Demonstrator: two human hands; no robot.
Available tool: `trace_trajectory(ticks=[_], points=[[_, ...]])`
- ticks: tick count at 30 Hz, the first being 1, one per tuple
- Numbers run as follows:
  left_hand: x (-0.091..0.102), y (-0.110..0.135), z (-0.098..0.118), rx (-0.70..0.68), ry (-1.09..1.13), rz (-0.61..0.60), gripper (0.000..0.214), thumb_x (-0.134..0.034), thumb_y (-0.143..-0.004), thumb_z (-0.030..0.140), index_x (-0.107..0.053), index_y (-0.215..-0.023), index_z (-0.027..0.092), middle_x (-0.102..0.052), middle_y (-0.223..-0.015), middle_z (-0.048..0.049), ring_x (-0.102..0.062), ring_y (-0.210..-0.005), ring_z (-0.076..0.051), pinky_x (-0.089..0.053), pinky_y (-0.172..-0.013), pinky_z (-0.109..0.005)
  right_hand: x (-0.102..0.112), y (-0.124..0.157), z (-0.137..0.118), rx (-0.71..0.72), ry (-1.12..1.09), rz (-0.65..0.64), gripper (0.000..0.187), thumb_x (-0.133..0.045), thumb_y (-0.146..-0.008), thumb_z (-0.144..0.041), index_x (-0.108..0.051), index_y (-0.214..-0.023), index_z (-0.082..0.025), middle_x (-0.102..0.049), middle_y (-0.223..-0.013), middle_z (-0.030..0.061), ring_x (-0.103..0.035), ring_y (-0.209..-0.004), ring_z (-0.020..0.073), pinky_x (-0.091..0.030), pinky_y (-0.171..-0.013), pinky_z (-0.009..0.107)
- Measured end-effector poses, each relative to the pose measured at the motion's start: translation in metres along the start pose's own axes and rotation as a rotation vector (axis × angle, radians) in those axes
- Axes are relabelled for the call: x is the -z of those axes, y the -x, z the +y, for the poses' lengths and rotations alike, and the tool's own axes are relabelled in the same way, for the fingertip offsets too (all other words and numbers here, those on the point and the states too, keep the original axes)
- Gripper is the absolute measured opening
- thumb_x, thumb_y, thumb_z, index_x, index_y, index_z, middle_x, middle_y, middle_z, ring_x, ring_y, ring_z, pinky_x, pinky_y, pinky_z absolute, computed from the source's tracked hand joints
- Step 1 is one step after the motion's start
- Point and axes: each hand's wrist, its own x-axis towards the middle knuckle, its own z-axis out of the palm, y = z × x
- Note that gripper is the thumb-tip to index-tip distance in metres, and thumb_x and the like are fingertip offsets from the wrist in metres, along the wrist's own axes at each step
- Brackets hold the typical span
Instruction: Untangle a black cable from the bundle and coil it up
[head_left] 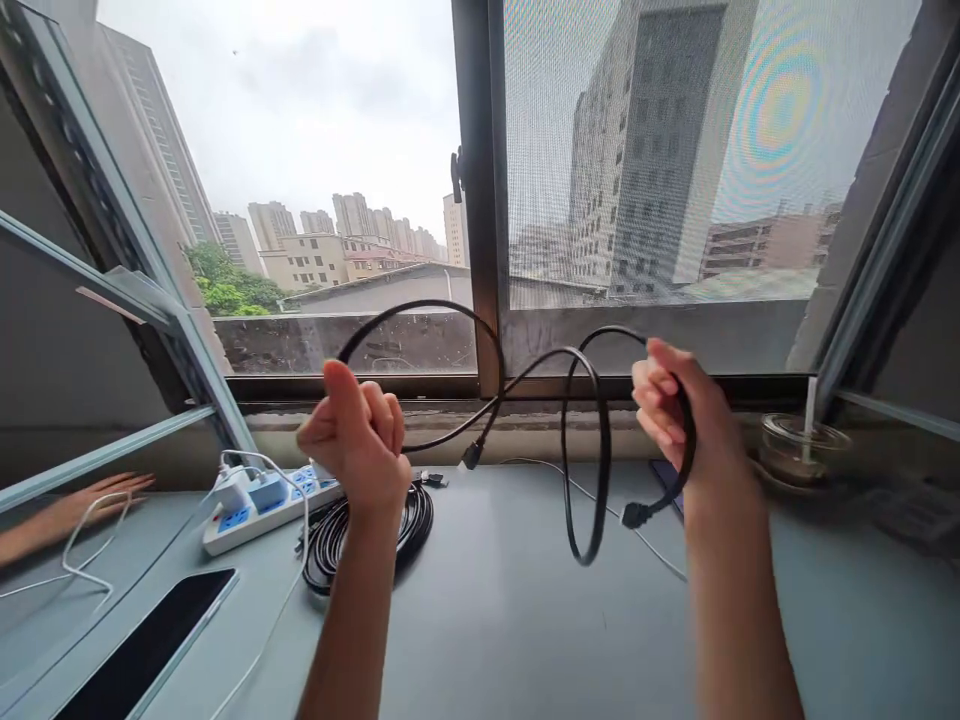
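A black cable (604, 450) hangs in loose loops between my two raised hands, above the table. My left hand (360, 430) is closed around one part of it, thumb up. From this side, a short end with a black plug (472, 455) dangles. On the right, my right hand (675, 405) grips another part, fingers curled in. The other end droops below it and finishes in a black connector (635, 515). Behind and below my left forearm lies a coil of black cable (416, 530) on the table, partly hidden by the arm.
At left are a white power strip (217, 540) with chargers, a phone (150, 640) and white cords. Another person's hand (97, 500) rests at the far left. A lidded cup with a straw (802, 450) stands at right. A window (480, 200) rises behind the table (525, 620).
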Motion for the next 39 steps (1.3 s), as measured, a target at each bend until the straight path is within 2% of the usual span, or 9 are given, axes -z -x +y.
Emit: trace_trajectory(ticks=[6, 11, 15, 20, 23, 25, 29, 35, 39], points=[[-0.008, 0.024, -0.011, -0.001, -0.042, -0.164, 0.065, -0.058, -0.083, 0.044, -0.021, -0.040, 0.014, -0.021, -0.034, 0.0062, -0.018, -0.032, -0.002, -0.009, -0.038, -0.024, -0.020, -0.012, 0.031, -0.056, 0.206, -0.104, 0.042, -0.068, -0.065, -0.057, -0.061, -0.069, -0.016, -0.062, -0.070, -0.0003, -0.054, -0.048, 0.0062, -0.032, -0.029, 0.013], [0.000, 0.024, -0.014, 0.005, -0.066, -0.309, 0.066, -0.058, -0.081, 0.048, -0.020, -0.040, 0.014, -0.020, -0.034, 0.0053, -0.018, -0.033, -0.003, -0.012, -0.039, -0.025, -0.015, -0.008, 0.028, -0.164, 0.272, -0.177, 0.051, -0.058, -0.071, -0.065, -0.062, -0.086, -0.016, -0.066, -0.072, 0.0028, -0.058, -0.049, 0.0091, -0.044, -0.038, 0.017], [0.005, 0.022, -0.018, 0.118, -0.141, -0.482, 0.069, -0.057, -0.077, 0.058, -0.019, -0.039, 0.015, -0.023, -0.033, 0.0043, -0.020, -0.033, -0.004, -0.013, -0.039, -0.025, -0.013, -0.006, 0.024, -0.121, 0.322, -0.213, 0.050, -0.064, -0.068, -0.060, -0.063, -0.089, -0.015, -0.068, -0.079, 0.0056, -0.059, -0.048, 0.0100, -0.047, -0.040, 0.019], [0.014, 0.006, -0.012, 0.509, -0.232, -0.979, 0.067, -0.050, -0.080, 0.060, -0.027, -0.034, 0.018, -0.025, -0.031, 0.0034, -0.028, -0.031, -0.005, -0.017, -0.039, -0.025, -0.013, -0.004, 0.020, -0.005, 0.230, -0.067, 0.041, -0.061, -0.071, -0.051, -0.065, -0.092, -0.017, -0.065, -0.075, 0.0015, -0.059, -0.049, 0.0101, -0.047, -0.039, 0.019], [0.022, -0.007, -0.002, 0.721, -0.419, -1.380, 0.057, -0.053, -0.079, 0.057, -0.048, -0.038, 0.018, -0.034, -0.033, 0.0021, -0.036, -0.035, -0.008, -0.024, -0.041, -0.024, -0.011, -0.002, 0.018, 0.045, 0.225, -0.032, 0.037, -0.061, -0.073, -0.047, -0.068, -0.093, -0.016, -0.062, -0.068, -0.0005, -0.054, -0.044, 0.0075, -0.042, -0.037, 0.017], [0.023, -0.011, 0.004, 0.753, -0.498, -1.537, 0.046, -0.058, -0.077, 0.053, -0.061, -0.049, 0.017, -0.043, -0.036, 0.0013, -0.041, -0.039, -0.009, -0.028, -0.041, -0.022, -0.011, 0.001, 0.017, 0.056, 0.247, -0.056, 0.038, -0.061, -0.074, -0.045, -0.070, -0.095, -0.015, -0.060, -0.062, -0.0017, -0.052, -0.041, 0.0068, -0.040, -0.036, 0.017], [0.019, -0.007, 0.009, 0.767, -0.609, -1.575, 0.040, -0.059, -0.075, 0.054, -0.064, -0.060, 0.016, -0.051, -0.045, 0.0010, -0.049, -0.045, -0.010, -0.032, -0.042, -0.020, -0.016, 0.006, 0.017, 0.070, 0.332, -0.072, 0.043, -0.061, -0.075, -0.044, -0.068, -0.107, -0.016, -0.053, -0.052, -0.0059, -0.043, -0.034, 0.0042, -0.036, -0.033, 0.016], [0.023, -0.004, 0.003, 0.764, -0.772, -1.655, 0.048, -0.064, -0.067, 0.059, -0.048, -0.048, 0.018, -0.045, -0.043, 0.0035, -0.042, -0.040, -0.008, -0.026, -0.039, -0.020, -0.017, 0.006, 0.020, 0.026, 0.415, 0.025, 0.046, -0.063, -0.073, -0.047, -0.069, -0.107, -0.017, -0.046, -0.043, -0.0081, -0.033, -0.028, 0.0027, -0.026, -0.026, 0.014], [0.027, -0.008, 0.002, 0.737, -0.696, -1.633, 0.033, -0.071, -0.064, 0.050, -0.061, -0.064, 0.018, -0.057, -0.058, 0.0019, -0.050, -0.049, -0.009, -0.034, -0.045, -0.019, -0.017, 0.002, 0.022, 0.040, 0.378, 0.095, 0.052, -0.063, -0.071, -0.049, -0.068, -0.111, -0.016, -0.045, -0.042, -0.0084, -0.033, -0.028, 0.0034, -0.026, -0.026, 0.015]])
